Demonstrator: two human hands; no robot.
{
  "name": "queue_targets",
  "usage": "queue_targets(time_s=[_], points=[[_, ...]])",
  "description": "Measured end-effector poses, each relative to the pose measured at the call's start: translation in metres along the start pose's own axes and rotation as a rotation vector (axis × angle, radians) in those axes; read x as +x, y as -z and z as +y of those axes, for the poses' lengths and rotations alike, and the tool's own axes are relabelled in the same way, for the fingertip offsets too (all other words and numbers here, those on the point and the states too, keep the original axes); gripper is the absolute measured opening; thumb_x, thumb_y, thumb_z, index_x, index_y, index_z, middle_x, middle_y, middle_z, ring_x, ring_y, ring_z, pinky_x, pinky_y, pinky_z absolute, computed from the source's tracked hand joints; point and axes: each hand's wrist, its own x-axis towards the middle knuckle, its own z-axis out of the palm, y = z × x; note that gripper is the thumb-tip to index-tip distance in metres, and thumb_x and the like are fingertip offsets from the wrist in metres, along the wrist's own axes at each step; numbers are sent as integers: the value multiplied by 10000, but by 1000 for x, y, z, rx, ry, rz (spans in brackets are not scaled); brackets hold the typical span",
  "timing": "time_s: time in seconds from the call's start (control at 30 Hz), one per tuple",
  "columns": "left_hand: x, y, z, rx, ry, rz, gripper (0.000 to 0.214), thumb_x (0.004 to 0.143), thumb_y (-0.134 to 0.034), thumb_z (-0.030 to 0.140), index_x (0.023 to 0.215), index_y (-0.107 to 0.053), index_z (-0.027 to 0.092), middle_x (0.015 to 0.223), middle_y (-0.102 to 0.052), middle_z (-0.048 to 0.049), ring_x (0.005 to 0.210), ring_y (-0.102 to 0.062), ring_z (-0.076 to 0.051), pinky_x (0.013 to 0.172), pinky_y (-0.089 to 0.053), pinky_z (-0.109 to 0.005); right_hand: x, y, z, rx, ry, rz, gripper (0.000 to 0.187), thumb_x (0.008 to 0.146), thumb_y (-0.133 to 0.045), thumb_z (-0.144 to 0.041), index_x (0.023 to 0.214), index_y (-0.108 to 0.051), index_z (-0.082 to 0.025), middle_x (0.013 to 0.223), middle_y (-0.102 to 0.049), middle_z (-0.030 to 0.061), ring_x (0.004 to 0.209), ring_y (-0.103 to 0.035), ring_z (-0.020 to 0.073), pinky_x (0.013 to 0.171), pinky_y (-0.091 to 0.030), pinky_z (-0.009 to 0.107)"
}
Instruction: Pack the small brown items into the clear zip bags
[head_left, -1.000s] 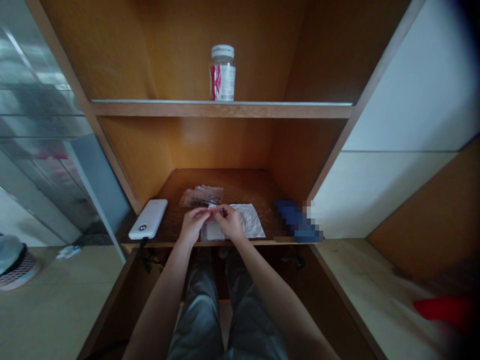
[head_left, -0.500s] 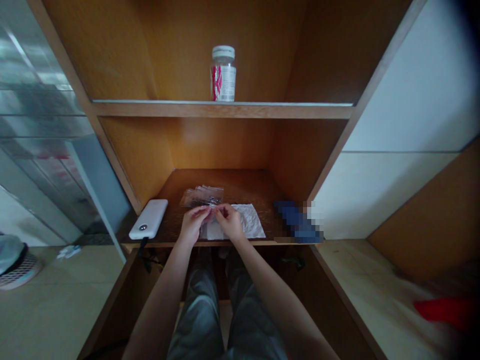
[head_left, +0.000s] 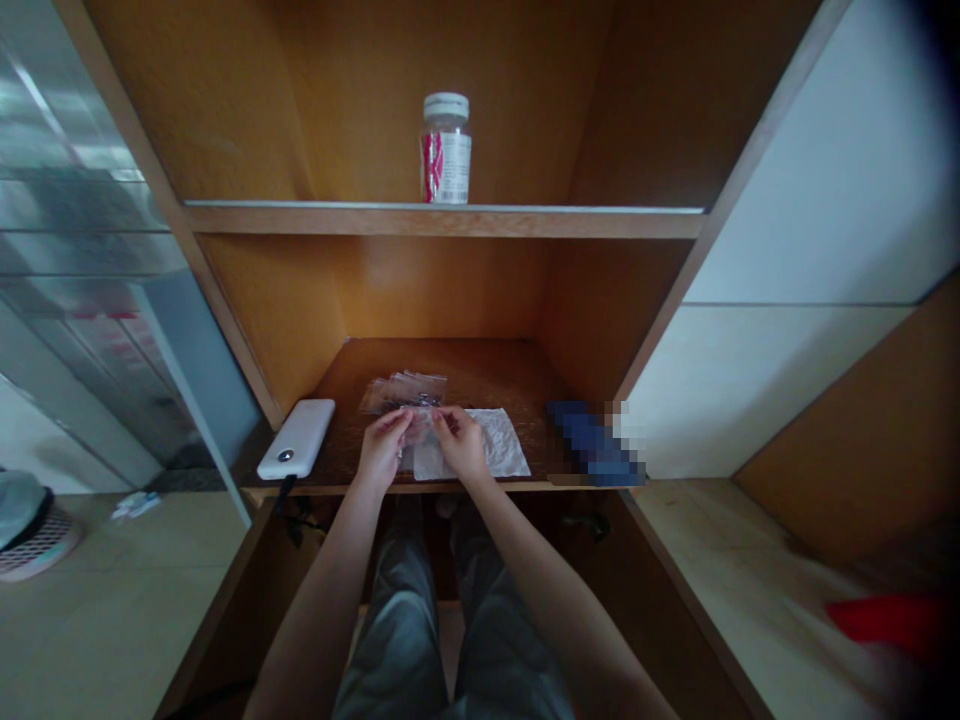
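Between my hands is a small clear plastic bag (head_left: 421,425), held by its upper edge. My left hand (head_left: 382,447) pinches its left corner, and my right hand (head_left: 461,442) pinches the right one. Just behind them, several clear zip bags (head_left: 403,388) lie overlapped on the wooden shelf, with small dark items in or on them that I cannot make out. A crumpled white tissue (head_left: 505,442) lies flat under and beside my right hand.
A white power bank (head_left: 298,438) with a cable stands at the shelf's left edge. A dark blue object (head_left: 596,443), partly blurred out, lies at the right. On the upper shelf (head_left: 450,221) stands a white-capped bottle (head_left: 446,150). A wastebasket (head_left: 34,530) is on the floor at left.
My hands have moved slightly apart, with the fingertips now separated along the bag's upper edge. The bag shows more widely between them. Other things stay where they were.
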Motion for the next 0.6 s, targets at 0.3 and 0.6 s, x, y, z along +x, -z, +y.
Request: queue_targets(time_s=[0.3,0.6], points=[[0,0,3,-32,39,-45,232,685,-630,280,829,-635,98,828,-692,-106,668,-652,-177,618,-503,-278,0,-1,6,-21,-1,13,208,801,-464,-311,801,-609,-163,720,-632,36,643,-574,146,602,-449,255],[-4,-3,10,-57,79,-53,160,632,-641,220,756,-628,119,751,-695,-74,619,-654,-188,561,-506,-275,1,-3,4,130,-88,85,266,785,-491,-380,862,-656,-186,841,-677,51,771,-616,186,698,-484,312]])
